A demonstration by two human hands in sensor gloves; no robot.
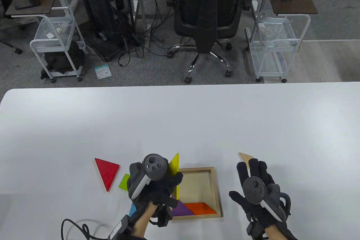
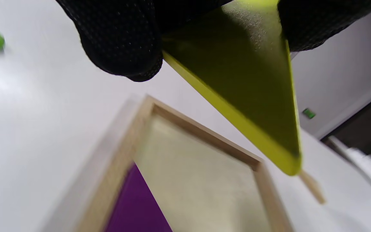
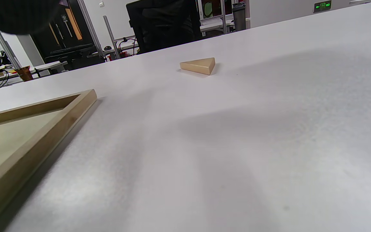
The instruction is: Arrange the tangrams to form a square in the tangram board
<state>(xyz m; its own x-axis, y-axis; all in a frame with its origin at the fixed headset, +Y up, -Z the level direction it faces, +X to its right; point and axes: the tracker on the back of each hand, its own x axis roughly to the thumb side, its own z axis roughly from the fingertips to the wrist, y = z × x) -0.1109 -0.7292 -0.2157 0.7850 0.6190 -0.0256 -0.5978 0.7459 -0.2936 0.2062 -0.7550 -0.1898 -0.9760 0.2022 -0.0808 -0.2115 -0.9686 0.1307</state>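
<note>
On the white table (image 1: 197,121) seen from above, the left hand (image 1: 153,186) pinches an upright yellow triangle (image 1: 175,166) over the wooden tangram board (image 1: 215,189), which holds a purple piece (image 1: 180,208) and an orange piece (image 1: 201,208); the right hand (image 1: 257,186) rests flat, fingers straight, by a tan triangle (image 1: 245,156), with red (image 1: 108,172) and green (image 1: 124,181) pieces lying left. The left wrist view alone shows gloved fingertips (image 2: 121,42) clamping the yellow edge. The right wrist view shows the board's outer rim and a green sign, too small to read.
</note>
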